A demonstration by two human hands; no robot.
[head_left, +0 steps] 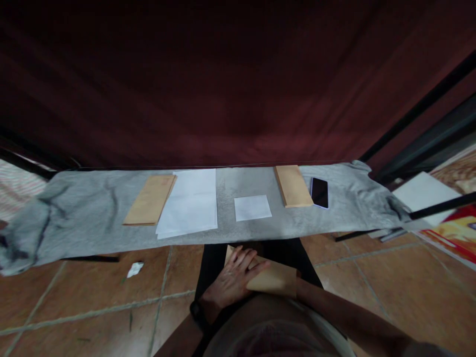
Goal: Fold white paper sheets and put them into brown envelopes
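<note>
A brown paper envelope lies over my lap, close against my body. My left hand rests on top of its left part, fingers stretched out and flat on the paper; a dark watch is on that wrist. From the right, my right forearm reaches in and passes under the envelope's right end, so the fingers of my right hand are hidden. Directly ahead on the cloth-covered table lies a small white paper.
On the grey cloth lie several brown envelopes in a left pile, white sheets, a right envelope stack and a phone. A dark red curtain hangs behind. A white scrap is on the tiled floor.
</note>
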